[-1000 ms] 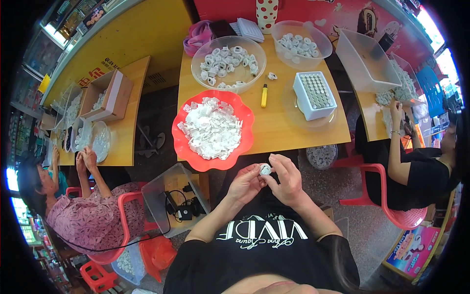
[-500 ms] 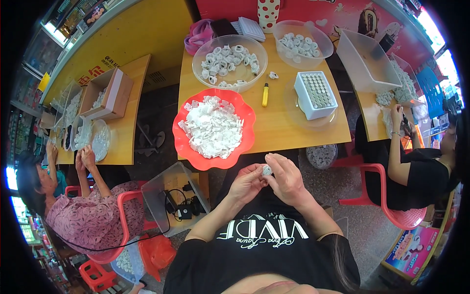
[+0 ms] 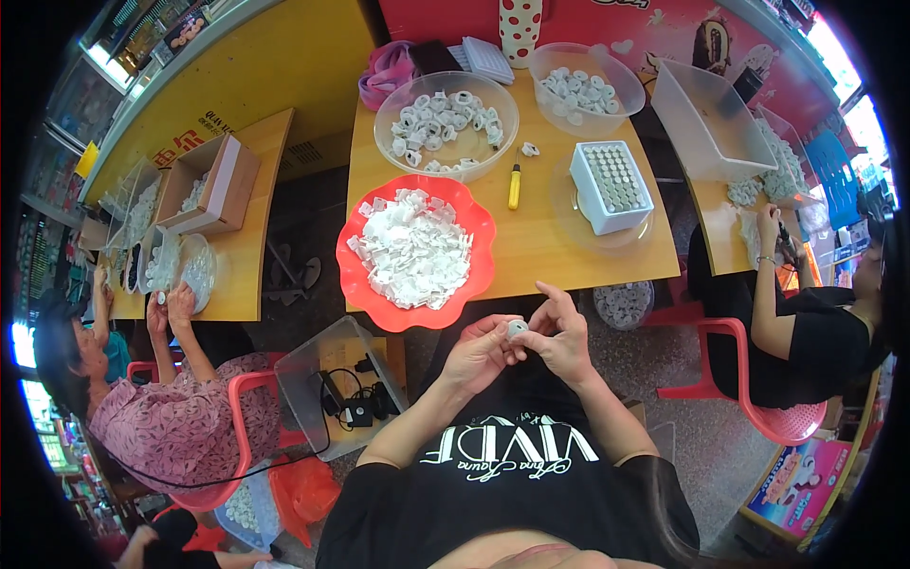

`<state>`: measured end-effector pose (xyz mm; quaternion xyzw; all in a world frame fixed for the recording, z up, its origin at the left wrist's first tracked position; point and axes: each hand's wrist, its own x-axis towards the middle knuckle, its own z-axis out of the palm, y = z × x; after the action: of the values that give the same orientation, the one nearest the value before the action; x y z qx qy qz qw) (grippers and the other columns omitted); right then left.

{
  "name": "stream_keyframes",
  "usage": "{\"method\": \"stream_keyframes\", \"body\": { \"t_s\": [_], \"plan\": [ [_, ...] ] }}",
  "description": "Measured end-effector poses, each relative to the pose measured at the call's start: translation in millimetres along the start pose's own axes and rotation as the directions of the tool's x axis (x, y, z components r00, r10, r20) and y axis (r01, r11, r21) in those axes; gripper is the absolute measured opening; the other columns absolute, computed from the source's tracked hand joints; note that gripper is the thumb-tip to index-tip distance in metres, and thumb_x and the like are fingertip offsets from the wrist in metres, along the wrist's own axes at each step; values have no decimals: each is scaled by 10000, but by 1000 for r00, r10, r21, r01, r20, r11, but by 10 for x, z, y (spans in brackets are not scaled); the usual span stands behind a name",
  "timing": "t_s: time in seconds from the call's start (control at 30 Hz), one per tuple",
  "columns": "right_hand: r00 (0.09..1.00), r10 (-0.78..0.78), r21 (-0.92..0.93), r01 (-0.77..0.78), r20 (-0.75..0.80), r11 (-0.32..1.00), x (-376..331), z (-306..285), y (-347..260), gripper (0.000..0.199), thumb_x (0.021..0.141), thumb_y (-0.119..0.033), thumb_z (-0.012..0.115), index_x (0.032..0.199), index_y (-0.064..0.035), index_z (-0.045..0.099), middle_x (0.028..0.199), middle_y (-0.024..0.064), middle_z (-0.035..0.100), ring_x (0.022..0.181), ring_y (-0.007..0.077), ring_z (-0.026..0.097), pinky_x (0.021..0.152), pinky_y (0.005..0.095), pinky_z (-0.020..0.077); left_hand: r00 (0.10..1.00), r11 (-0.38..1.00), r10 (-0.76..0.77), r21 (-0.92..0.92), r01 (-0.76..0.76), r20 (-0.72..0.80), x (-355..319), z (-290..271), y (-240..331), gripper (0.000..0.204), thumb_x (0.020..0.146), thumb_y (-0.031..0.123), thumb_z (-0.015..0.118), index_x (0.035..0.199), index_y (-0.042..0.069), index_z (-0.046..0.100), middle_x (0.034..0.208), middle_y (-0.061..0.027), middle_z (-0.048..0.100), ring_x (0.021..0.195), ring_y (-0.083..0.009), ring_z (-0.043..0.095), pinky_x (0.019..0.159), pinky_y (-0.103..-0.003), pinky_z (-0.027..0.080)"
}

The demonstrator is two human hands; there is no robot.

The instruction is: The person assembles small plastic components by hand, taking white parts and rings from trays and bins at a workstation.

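Above my lap, just off the near table edge, a small white round plastic piece [image 3: 517, 327] sits between my two hands. My left hand [image 3: 480, 355] pinches it between thumb and fingers. From the other side, my right hand [image 3: 563, 343] presses its thumb against the piece, with the forefinger raised and the other fingers curled behind. Its underside is hidden by my fingers. Nearest to the hands on the table is a red scalloped bowl [image 3: 356, 284], heaped with flat white plastic bits [image 3: 417, 248].
A yellow-handled screwdriver [image 3: 514, 188] lies mid-table beside a loose white part [image 3: 530, 149]. Behind stand two clear bowls [image 3: 381, 123] [image 3: 633, 102] of white ring-shaped parts. A white box [image 3: 595, 211] of round pieces is at right. People [image 3: 180, 417] [image 3: 806, 332] work at side tables.
My right hand has turned and its fingers have spread, the forefinger lifting away while the thumb comes onto the white piece. My left hand keeps its hold with little movement.
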<state>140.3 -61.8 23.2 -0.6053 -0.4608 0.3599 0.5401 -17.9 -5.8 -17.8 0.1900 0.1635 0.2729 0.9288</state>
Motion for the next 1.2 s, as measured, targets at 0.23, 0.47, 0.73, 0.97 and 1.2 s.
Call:
{"method": "stream_keyframes", "body": {
  "t_s": [0.23, 0.47, 0.73, 0.97, 1.2],
  "plan": [
    [995, -78, 77, 73, 57, 994, -41, -5, 182, 615, 713, -2, 781, 1255, -19, 491, 641, 7, 557, 553, 50, 521, 492, 201, 397, 990, 973, 19, 229, 15, -143, -23, 61, -35, 291, 987, 208, 501, 1189, 19, 590, 884, -100, 669, 556, -150, 641, 388, -187, 432],
    [995, 32, 274, -57, 96, 960, -71, -26, 262, 510, 776, 17, 724, 1232, -12, 498, 707, 13, 575, 619, 52, 537, 550, 193, 427, 985, 898, -103, 412, 153, -139, -12, 181, 151, 295, 994, 177, 477, 1241, 29, 541, 795, -147, 684, 480, -157, 627, 348, -185, 411],
    [984, 171, 435, -172, 40, 884, -224, 51, 217, 387, 823, 77, 616, 1187, 21, 496, 821, 47, 594, 693, 77, 567, 622, 205, 471, 982, 931, -34, 350, 98, -184, 12, 179, 22, 285, 972, 121, 491, 1228, 2, 527, 770, -138, 677, 465, -148, 616, 341, -175, 400],
    [981, 188, 469, -148, -39, 871, -232, 116, 146, 334, 817, 96, 611, 1123, 11, 507, 791, 42, 585, 681, 68, 562, 601, 203, 461, 984, 884, 52, 467, 34, -170, -4, 229, 9, 285, 955, 107, 508, 1217, -4, 520, 728, -103, 665, 437, -114, 576, 348, -181, 383],
    [986, 148, 486, -95, -72, 869, -233, 167, 104, 276, 826, 100, 605, 1068, 10, 505, 768, 46, 583, 666, 72, 564, 579, 204, 456, 961, 782, 239, 614, -107, -137, -40, 298, -55, 240, 961, 84, 508, 1185, 9, 552, 684, -63, 635, 457, -66, 541, 401, -180, 393]
  ]
}}
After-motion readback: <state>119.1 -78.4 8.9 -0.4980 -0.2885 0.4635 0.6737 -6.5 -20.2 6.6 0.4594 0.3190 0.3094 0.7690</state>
